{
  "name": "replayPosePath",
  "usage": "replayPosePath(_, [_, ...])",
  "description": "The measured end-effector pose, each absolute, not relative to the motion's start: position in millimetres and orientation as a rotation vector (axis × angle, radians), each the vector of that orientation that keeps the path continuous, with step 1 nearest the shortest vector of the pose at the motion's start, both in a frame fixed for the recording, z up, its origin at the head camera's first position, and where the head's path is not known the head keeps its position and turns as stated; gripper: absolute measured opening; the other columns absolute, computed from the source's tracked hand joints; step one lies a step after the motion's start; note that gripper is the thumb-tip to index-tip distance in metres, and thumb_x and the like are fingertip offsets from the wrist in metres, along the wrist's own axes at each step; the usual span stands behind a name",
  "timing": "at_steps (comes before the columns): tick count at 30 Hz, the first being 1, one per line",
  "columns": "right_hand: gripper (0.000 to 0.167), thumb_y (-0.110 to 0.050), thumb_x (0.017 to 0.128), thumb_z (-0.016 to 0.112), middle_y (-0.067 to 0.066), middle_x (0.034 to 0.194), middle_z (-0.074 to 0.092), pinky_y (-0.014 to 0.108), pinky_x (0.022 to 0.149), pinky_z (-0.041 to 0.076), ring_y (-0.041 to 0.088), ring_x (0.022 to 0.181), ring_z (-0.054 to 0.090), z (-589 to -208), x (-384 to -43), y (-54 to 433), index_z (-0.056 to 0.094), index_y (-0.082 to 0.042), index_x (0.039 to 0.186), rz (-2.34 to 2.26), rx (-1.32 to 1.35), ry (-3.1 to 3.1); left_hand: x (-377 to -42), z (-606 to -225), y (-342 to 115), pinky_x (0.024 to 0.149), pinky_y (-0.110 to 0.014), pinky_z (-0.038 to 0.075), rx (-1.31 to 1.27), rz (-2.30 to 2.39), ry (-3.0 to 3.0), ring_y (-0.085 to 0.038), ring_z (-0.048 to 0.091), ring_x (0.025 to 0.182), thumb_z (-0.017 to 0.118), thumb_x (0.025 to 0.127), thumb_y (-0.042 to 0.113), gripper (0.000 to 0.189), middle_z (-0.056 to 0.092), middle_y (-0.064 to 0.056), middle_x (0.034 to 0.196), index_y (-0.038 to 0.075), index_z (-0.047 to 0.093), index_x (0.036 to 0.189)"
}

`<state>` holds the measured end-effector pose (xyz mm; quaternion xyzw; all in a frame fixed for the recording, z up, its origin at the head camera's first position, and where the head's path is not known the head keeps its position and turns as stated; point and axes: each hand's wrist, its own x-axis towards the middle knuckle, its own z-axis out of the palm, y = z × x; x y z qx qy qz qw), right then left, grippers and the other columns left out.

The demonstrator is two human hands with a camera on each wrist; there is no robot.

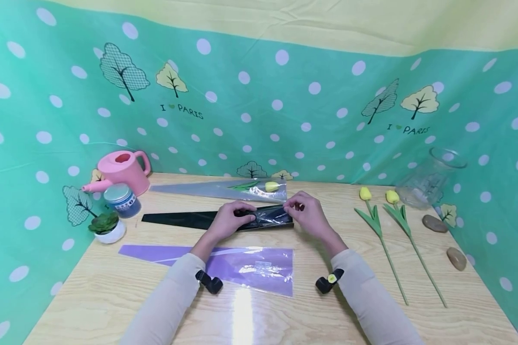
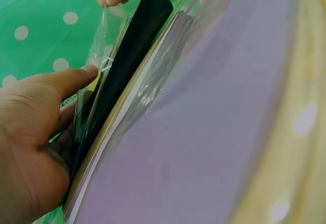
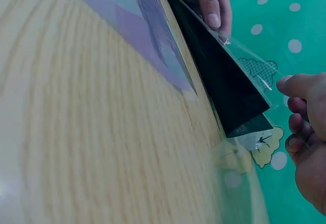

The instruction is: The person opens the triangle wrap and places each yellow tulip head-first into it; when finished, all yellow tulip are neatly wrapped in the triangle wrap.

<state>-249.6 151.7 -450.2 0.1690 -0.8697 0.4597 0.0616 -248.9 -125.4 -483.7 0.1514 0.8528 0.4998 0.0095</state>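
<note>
2 hands (image 1: 230, 220) (image 1: 309, 217) – 1 blk wrapper (image 1: 198, 219)

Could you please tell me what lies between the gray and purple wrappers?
The black wrapper lies between them in the head view; the left hand and right hand pinch it.

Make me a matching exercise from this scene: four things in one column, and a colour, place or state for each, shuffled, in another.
Things:
1. Black wrapper
2. Purple wrapper
3. Grey wrapper
4. Watering can

Descriptions:
A. Pink, behind the blue jar
B. Yellow flower showing at its wide end
C. Clear film pinched in the right grip
D. Frontmost of the three wrappers

Right pairs: 1-C, 2-D, 3-B, 4-A
</note>
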Motion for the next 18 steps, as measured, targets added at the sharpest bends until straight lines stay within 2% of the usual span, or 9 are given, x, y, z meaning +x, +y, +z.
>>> replayPosePath(5, [0.013,-0.008,0.09,0.077,0.004,0.097,0.068,0.02,0.069,0.054,0.018,0.083,0.06,-450.5,-245.8,154.6,0.077,-0.008,0.103,1.466,0.478,-2.617,-248.5,-485.1,-124.5,0.109,-0.045,0.051,0.476,1.597,2.674,-0.023,0.068,0.119,0.08,0.092,0.023,0.018,0.076,0.0,0.118,0.021,0.081,0.11])
replayPosePath(10, [0.023,-0.012,0.093,0.075,0.009,0.101,0.069,0.021,0.076,0.055,0.018,0.09,0.062,-447.5,-239.2,170.6,0.074,-0.007,0.115,1.584,0.419,-2.621,-249.8,-488.5,-124.3,0.11,-0.044,0.051,0.464,1.6,2.696,-0.022,0.069,0.118,0.079,0.093,0.023,0.015,0.078,0.001,0.114,0.023,0.082,0.107])
replayPosePath(15, [0.033,-0.019,0.097,0.072,0.012,0.111,0.069,0.019,0.083,0.055,0.016,0.097,0.064,-440.6,-230.7,207.4,0.068,-0.006,0.128,1.624,0.294,-2.647,-249.0,-489.7,-125.3,0.108,-0.044,0.052,0.423,1.603,2.695,-0.021,0.069,0.116,0.079,0.093,0.025,0.012,0.078,0.004,0.111,0.026,0.082,0.104])
replayPosePath(18, [0.041,-0.023,0.099,0.072,0.011,0.114,0.069,0.017,0.084,0.055,0.008,0.099,0.064,-441.5,-223.7,238.0,0.063,-0.004,0.134,1.623,0.21,-2.639,-249.3,-489.7,-125.4,0.106,-0.044,0.053,0.428,1.61,2.685,-0.021,0.069,0.115,0.079,0.093,0.025,0.012,0.077,0.004,0.111,0.026,0.082,0.105])
